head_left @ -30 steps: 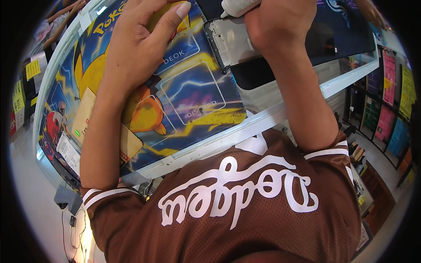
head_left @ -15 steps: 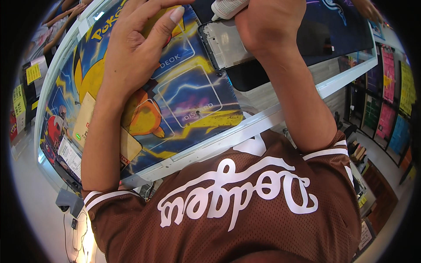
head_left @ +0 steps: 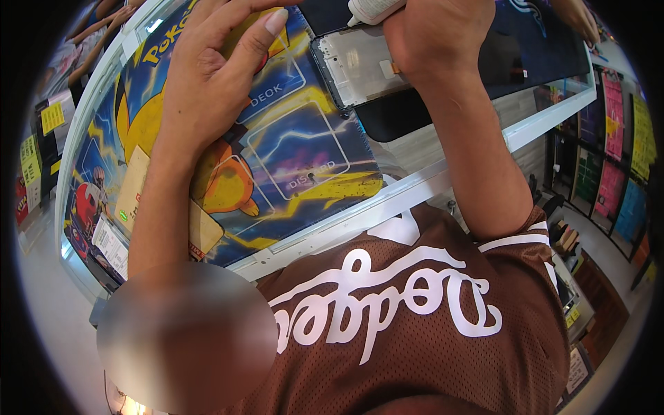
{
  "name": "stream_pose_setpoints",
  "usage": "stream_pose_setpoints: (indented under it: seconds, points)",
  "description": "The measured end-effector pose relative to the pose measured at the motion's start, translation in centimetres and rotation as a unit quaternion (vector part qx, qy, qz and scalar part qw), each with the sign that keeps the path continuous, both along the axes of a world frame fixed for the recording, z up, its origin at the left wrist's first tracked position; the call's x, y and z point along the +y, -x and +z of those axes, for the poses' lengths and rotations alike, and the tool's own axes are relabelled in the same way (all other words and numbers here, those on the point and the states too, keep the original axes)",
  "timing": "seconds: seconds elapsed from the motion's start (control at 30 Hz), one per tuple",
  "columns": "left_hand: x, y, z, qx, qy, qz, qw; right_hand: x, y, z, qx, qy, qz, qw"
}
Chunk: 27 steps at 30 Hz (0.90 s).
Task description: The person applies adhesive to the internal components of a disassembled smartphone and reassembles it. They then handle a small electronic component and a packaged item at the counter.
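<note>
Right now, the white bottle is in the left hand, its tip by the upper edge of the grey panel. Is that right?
Not quite: the hand is wrong. The head view shows the bottle in the right hand, not the left hand. Its tip is indeed by the grey panel's upper edge.

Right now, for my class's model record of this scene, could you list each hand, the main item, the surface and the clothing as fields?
Main item: flat grey rectangular panel with a dark rim, partly hidden
Right hand: holds a white plastic bottle with a pointed nozzle, tip near the panel's far edge
Left hand: over the blue-and-yellow cartoon-printed mat, some fingertips out of view
Surface: white-edged counter
Clothing: brown mesh jersey with white lettering
</note>
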State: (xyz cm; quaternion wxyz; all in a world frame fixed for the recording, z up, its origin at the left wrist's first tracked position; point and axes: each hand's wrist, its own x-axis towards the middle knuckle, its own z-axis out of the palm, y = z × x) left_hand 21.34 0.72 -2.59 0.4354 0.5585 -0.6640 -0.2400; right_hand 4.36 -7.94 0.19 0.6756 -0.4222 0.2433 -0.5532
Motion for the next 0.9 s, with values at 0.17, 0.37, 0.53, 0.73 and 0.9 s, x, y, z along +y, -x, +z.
stream_pose_setpoints:
  seconds: [0.17,0.37,0.53,0.73,0.9]
  points:
    - [0.5,0.9,1.5,0.043,-0.051,0.015,0.998,-0.2,0.2,0.0,-0.008,0.001,-0.004,1.0]
    - [0.4,0.9,1.0,0.01,-0.026,0.019,0.999,-1.2,0.5,-1.4,0.018,0.002,-0.027,0.999]
    - [0.3,0.3,0.7,0.044,-0.048,0.006,0.998,-1.4,0.8,-1.5,0.017,0.002,-0.037,0.999]
    - [0.5,1.2,1.2,0.013,-0.038,0.026,0.999,-0.7,1.0,-0.1,0.002,0.001,-0.029,1.0]
    - [0.5,1.0,1.4,0.043,-0.051,0.018,0.998,-1.1,1.2,-0.1,0.031,0.013,-0.048,0.998]
